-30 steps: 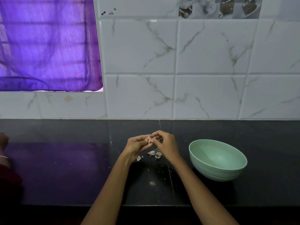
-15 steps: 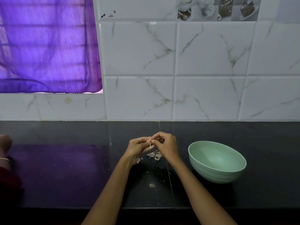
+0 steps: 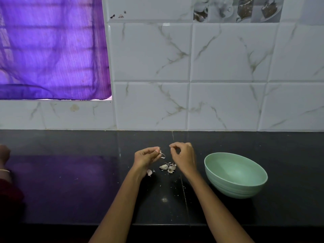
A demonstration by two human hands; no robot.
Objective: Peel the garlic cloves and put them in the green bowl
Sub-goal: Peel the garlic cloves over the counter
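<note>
Since the last frame your hands have pulled apart, they were pinched together on the clove half a second ago and now there's a clear gap between them. Your left hand (image 3: 146, 157) has its fingers (image 3: 156, 150) curled in tight, pinching something small with a curl of garlic skin (image 3: 162, 155) sticking out toward the right. Can't tell if the clove itself is in there. Your right hand (image 3: 184, 157) has thumb and forefinger closed into a little ring, the rest curled loosely, and whatever it's gripping is too small to make out. Both hands hover above the black tabletop (image 3: 70, 181). Below them sits a small pile of peels and garlic bits (image 3: 168, 167), plus one loose piece (image 3: 149, 172) by your left wrist. Green bowl (image 3: 235, 175) is just right of your right hand, looks empty.
</note>
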